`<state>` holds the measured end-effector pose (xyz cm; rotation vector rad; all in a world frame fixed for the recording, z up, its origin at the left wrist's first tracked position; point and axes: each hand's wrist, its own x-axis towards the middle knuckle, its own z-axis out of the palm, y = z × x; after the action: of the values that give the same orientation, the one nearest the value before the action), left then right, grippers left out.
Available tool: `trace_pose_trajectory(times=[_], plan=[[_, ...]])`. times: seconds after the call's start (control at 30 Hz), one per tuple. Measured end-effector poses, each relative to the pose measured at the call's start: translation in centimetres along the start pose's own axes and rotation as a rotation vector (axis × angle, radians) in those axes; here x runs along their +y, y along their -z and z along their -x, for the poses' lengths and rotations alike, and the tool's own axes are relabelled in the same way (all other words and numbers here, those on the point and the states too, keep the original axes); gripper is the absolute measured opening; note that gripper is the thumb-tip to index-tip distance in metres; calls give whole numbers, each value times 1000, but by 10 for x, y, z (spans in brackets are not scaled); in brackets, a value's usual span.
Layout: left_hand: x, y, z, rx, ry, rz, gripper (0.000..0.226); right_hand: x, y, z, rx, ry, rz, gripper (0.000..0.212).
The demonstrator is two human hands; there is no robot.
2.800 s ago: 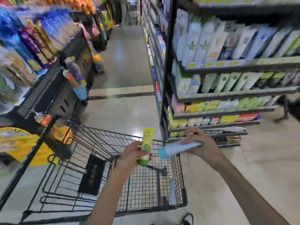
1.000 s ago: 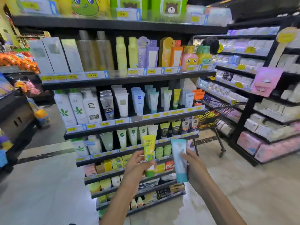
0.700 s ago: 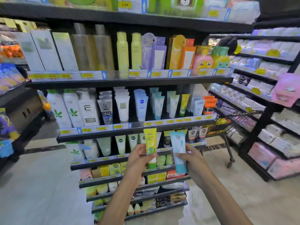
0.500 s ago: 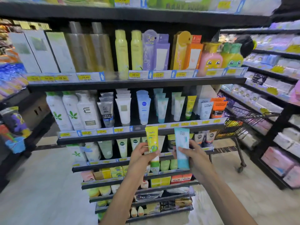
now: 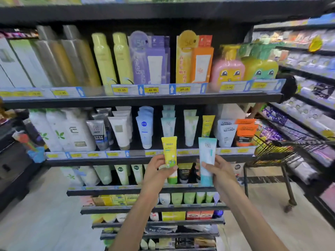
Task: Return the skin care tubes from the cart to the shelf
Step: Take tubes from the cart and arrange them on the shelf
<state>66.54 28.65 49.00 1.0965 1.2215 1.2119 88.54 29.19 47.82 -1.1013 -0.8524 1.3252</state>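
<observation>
My left hand [image 5: 156, 170] grips a yellow tube with a green cap [image 5: 169, 154], held upright. My right hand [image 5: 220, 171] grips a pale blue tube with a teal cap [image 5: 206, 156], also upright. Both tubes are raised in front of the edge of the tube shelf [image 5: 116, 159], just below its row of standing tubes. A matching yellow tube [image 5: 208, 125] and matching pale blue tubes [image 5: 168, 124] stand on that shelf. The cart the tubes came from is out of view.
Tall bottles and boxed sunscreens fill the shelf above [image 5: 145, 99]. More tubes and small boxes sit on the lower shelves [image 5: 141, 190]. Another wire cart [image 5: 275, 154] stands at the right beside a side shelf of packets. Open tiled floor [image 5: 45, 214] lies at the lower left.
I have turned from the cart to the shelf unit and come closer. Both hands have lifted their tubes from the lower shelves up to the edge of the tube shelf.
</observation>
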Motion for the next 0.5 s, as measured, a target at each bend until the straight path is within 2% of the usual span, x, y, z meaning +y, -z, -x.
trace_pose_trajectory(times=[0.27, 0.5], plan=[[24, -98, -35, 47, -112, -19, 40, -25, 74, -43, -3, 34, 57, 41], [31, -159, -91, 116, -268, -236, 34, -35, 112, -53, -18, 21, 44, 43]])
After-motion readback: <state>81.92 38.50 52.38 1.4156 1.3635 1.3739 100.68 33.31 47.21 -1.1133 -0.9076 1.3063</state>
